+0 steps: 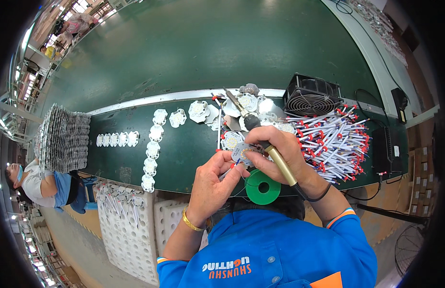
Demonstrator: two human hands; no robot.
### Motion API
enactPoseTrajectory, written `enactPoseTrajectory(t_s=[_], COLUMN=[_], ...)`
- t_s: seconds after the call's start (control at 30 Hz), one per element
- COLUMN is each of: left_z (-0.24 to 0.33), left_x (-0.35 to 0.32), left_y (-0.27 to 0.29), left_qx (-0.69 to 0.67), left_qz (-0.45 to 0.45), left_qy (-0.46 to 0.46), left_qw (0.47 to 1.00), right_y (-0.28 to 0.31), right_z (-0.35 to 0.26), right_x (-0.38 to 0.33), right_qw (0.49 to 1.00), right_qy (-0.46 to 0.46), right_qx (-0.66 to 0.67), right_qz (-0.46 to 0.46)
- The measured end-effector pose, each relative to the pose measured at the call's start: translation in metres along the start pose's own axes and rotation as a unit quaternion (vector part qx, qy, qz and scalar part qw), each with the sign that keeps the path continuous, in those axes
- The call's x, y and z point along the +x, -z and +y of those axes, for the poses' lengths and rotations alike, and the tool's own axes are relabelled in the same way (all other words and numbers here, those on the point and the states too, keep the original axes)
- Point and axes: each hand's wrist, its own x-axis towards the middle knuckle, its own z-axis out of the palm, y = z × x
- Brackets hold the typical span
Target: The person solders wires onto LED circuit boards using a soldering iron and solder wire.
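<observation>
My left hand (213, 181) is closed, its fingertips pinching a thin white cable (226, 173) with a blue wire end at the edge of a round LED circuit board (238, 150). Wrapped around a soldering iron (282, 166) with a brass-coloured handle, my right hand (279, 152) also has its thumb and finger on that board. The iron's tip points up and away from the board. Just beneath my hands sits a green solder spool (272, 196). Behind the held board lies another LED board (230, 140). My fingers hide part of the wire contact.
Right of my hands lies a heap of white cables (335, 144) with red ends, a black fan (311, 96) behind it. Loose boards (199, 111) lie ahead. Board rows (152, 150) and a tall board stack (64, 139) stand left. A seated person (47, 185) is farther left.
</observation>
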Motion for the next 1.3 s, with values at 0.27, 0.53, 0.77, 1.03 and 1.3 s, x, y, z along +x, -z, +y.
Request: enactPoseTrajectory(t_s=[0.27,0.53,0.77,1.03,1.3], left_z=[0.013,0.006,0.005,0.008,0.010], left_x=[-0.003,-0.001,0.001,0.004,0.009], left_y=[0.004,0.011,0.015,0.021,0.020], left_qx=[0.031,-0.034,-0.030,-0.042,-0.033], left_qz=[-0.026,-0.078,-0.067,-0.088,-0.094], left_qy=[0.037,0.033,0.034,0.062,0.064], left_qw=[0.998,0.996,0.997,0.993,0.993], right_y=[-0.003,-0.002,-0.002,-0.003,-0.004], right_z=[0.001,0.000,-0.004,-0.002,0.002], right_x=[0.001,0.003,0.007,0.009,0.011], right_qw=[0.999,0.999,0.999,0.998,0.998], right_qy=[0.026,0.033,0.029,0.042,0.056], right_qx=[0.022,0.014,0.020,0.023,0.012], right_qz=[-0.015,-0.013,-0.019,-0.027,-0.023])
